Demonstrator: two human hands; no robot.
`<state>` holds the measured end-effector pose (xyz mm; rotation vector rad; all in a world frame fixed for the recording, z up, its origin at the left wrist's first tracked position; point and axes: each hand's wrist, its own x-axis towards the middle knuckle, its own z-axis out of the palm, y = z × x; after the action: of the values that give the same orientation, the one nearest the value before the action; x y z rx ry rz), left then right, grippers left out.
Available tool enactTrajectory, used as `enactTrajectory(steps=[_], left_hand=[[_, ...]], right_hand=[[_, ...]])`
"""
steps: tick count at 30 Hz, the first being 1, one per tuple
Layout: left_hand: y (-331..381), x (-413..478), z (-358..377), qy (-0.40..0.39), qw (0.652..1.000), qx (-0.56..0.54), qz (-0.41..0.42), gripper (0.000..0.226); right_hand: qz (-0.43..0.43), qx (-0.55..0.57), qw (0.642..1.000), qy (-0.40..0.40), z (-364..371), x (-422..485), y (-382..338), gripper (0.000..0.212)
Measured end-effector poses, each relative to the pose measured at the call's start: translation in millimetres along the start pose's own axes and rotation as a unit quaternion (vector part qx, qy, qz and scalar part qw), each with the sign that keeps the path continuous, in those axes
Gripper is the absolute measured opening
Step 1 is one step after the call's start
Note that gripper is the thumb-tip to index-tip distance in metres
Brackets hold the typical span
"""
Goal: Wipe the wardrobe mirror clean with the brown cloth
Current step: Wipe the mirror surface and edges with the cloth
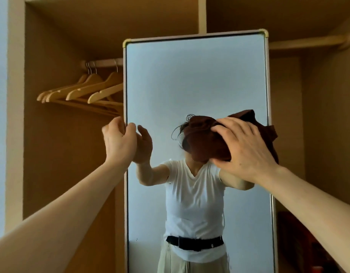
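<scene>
Two hands: left hand [119,140] grips mirror [190,79] edge, right hand [247,148] holds brown cloth [209,142].

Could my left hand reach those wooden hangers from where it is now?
Probably yes. The left hand grips the left edge of the mirror, and the wooden hangers hang just above and to its left with nothing between; it would have to let go first.

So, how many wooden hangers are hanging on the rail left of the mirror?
4 wooden hangers, all on the rail left of the mirror: first, second, third, and the fourth nearest the mirror. The mirror hides their right halves, so another may be hidden.
</scene>
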<state>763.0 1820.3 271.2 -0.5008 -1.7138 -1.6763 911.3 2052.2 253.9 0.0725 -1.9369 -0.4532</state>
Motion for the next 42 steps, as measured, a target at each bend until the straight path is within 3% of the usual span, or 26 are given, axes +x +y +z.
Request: enactTrajectory(steps=[3,11,14,17,19,21,26,28,31,35,38,40,42], left_hand=[[-8.1,8.8,7.9,-0.042,0.985,-0.106,-0.127,0.02],[-23.4,19.2,-7.6,-0.114,0.955,-0.153,-0.228,0.032],[-23.2,20.1,-17.2,-0.162,0.922,-0.239,-0.258,0.044],[-21.3,19.7,-20.8,-0.162,0.89,-0.314,-0.288,0.031],[-21.9,21.2,-21.0,-0.176,0.892,-0.303,-0.286,0.03],[-25.9,24.0,-19.3,-0.191,0.899,-0.286,-0.27,0.036],[-38.8,28.1,-14.7,-0.182,0.886,-0.319,-0.283,0.034],[-43.4,30.1,-12.9,-0.191,0.899,-0.298,-0.259,0.03],[-44.9,31.1,-14.6,-0.205,0.886,-0.309,-0.279,0.033],[-40.2,28.6,-19.7,-0.257,0.863,-0.346,-0.263,0.032],[-39.9,28.8,-24.0,-0.277,0.858,-0.34,-0.266,0.037],[-38.6,28.6,-25.0,-0.275,0.86,-0.337,-0.268,0.038],[-37.8,29.2,-23.9,-0.27,0.85,-0.351,-0.285,0.036]], right_hand=[[0.002,-0.002,1.0,-0.007,-2.9,12.3,-3.7,0.072],[0.057,-0.029,0.998,0.002,18.9,40.9,-71.1,0.08],[-0.053,-0.037,0.997,-0.043,43.2,-2.5,-111.8,0.077],[-0.208,-0.042,0.971,-0.11,55.6,-36.5,-129.4,0.066],[-0.252,-0.048,0.959,-0.118,50.7,-25.2,-121.6,0.06],[-0.227,-0.075,0.967,-0.09,41.4,6.4,-108.6,0.064],[-0.005,-0.093,0.995,0.03,1.4,126.7,-74.0,0.054],[0.029,-0.088,0.994,0.058,-1.3,153.6,-73.8,0.05],[0.048,-0.037,0.997,0.052,15.0,138.1,-98.0,0.059],[-0.12,0.016,0.992,-0.036,42.7,47.8,-139.8,0.068],[-0.27,0.021,0.955,-0.117,53.1,0.7,-142.2,0.046],[-0.308,0.019,0.941,-0.138,50.5,9.7,-132.6,0.045],[-0.273,0.03,0.953,-0.128,41.1,39.8,-124.4,0.056]])
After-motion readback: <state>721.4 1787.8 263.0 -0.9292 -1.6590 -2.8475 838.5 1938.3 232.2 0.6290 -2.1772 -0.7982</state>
